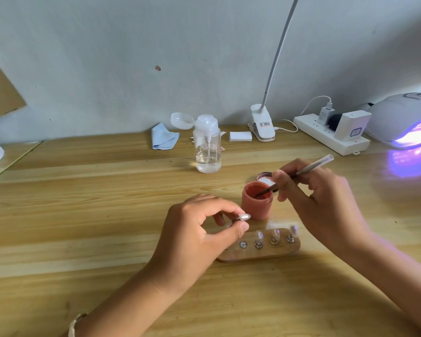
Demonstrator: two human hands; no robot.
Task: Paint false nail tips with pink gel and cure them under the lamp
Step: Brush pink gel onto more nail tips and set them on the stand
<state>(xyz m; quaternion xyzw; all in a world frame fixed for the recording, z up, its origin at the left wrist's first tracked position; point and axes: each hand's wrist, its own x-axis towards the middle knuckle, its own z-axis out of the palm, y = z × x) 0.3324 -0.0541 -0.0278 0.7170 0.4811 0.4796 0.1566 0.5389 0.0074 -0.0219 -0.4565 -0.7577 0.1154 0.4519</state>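
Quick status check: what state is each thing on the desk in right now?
Gel jar: open, pink gel inside.
Jar lid: off, lying behind the jar.
Brush: gripped by right hand, bristles in the gel.
Nail tip: clear, unpainted, pinched by left hand.
Holder: three clear tips mounted, leftmost post bare.
Curing lamp: lit, purple glow.
Pump bottle: cap flipped open, partly filled.

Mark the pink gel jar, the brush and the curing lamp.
pink gel jar (257, 207): head view, on its outer side wall.
brush (312, 166): head view, on the handle above the fingers.
curing lamp (396, 117): head view, on its white top shell.
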